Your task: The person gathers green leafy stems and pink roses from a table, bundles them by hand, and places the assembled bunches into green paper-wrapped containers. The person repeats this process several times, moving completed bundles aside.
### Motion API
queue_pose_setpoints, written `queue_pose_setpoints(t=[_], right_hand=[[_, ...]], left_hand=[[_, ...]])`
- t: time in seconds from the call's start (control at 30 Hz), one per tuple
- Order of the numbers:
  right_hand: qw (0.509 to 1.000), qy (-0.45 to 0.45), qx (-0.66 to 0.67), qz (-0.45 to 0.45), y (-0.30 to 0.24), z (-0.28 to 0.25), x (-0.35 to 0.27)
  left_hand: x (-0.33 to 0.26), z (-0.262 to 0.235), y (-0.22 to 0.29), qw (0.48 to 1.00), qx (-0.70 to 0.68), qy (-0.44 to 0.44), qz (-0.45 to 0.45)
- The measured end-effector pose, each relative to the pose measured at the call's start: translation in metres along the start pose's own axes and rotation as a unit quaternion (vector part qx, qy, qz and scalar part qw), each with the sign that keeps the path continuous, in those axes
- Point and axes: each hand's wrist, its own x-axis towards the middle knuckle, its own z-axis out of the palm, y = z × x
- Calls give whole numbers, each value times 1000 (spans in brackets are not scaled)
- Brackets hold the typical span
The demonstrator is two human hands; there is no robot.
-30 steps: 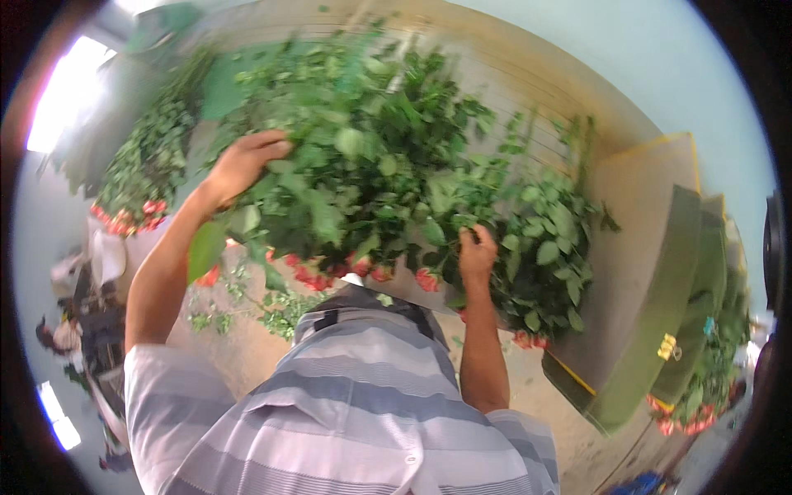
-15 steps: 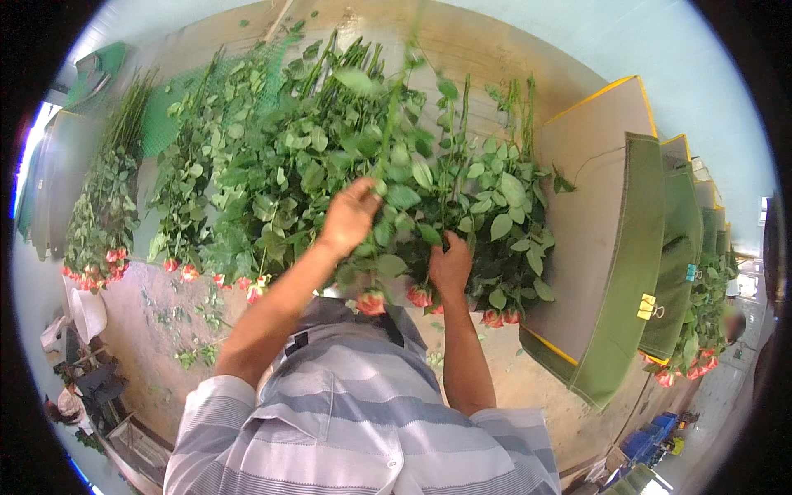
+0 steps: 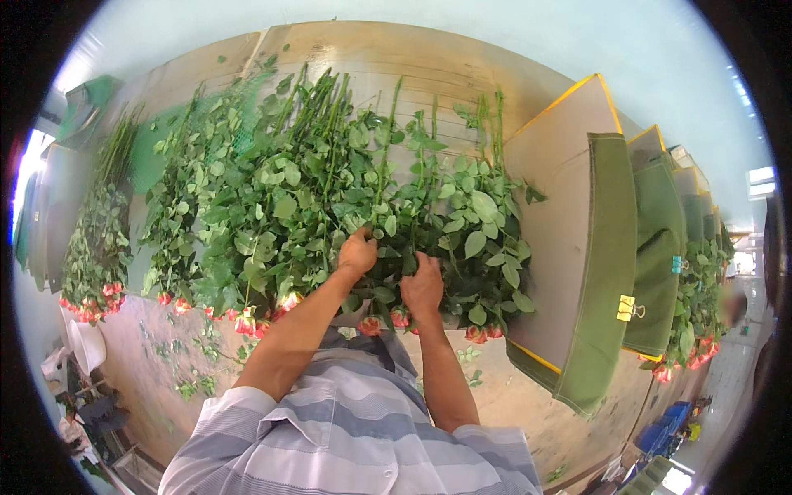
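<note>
Both bare hands are low over the middle of a table (image 3: pixel 388 54) spread with cut roses (image 3: pixel 285 177), whose leafy stems point away from the person while their red-and-cream heads line the near edge. The left hand (image 3: pixel 357 256) bends over the foliage, thumb and forefinger drawn close together beside a long stem (image 3: pixel 388 136) that runs up toward the far side; leaves crowd the tips, so I cannot tell whether the fingers grip that stem or only rest against it. The right hand (image 3: pixel 422 289) is just beside it, a little nearer the body — its fingers curl in among the leaves, and what they grasp, if anything, cannot be made out. Below the hands, one rose head (image 3: pixel 369 326) shows at the table's edge with another close to its right, in front of the striped shirt (image 3: pixel 346 412).

To the left the foliage forms a thick mass, with green mesh (image 3: pixel 148 153) showing by it, and a separate bunch (image 3: pixel 103 214) lies at the far left. On the right stands a grey panel (image 3: pixel 553 190) edged in yellow, with a green cloth flap (image 3: pixel 598 272) bearing a yellow clip (image 3: pixel 627 308). Another flap behind it carries a blue clip (image 3: pixel 679 264) — and more roses lie beyond. Loose leaves are scattered on the floor (image 3: pixel 495 388).
</note>
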Motion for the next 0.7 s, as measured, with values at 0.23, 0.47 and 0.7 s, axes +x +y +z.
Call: queue_pose_setpoints(t=[0.23,0.47,0.7], right_hand=[[999,-29,-18,18,-1,8,1],[999,27,19,-44,-4,12,-6],[962,2,250,-113,-58,-77,-21]], left_hand=[[6,-17,2,996,24,-80,23],[-14,-56,6,979,-182,-55,78],[-55,-119,84,936,-318,-94,119]])
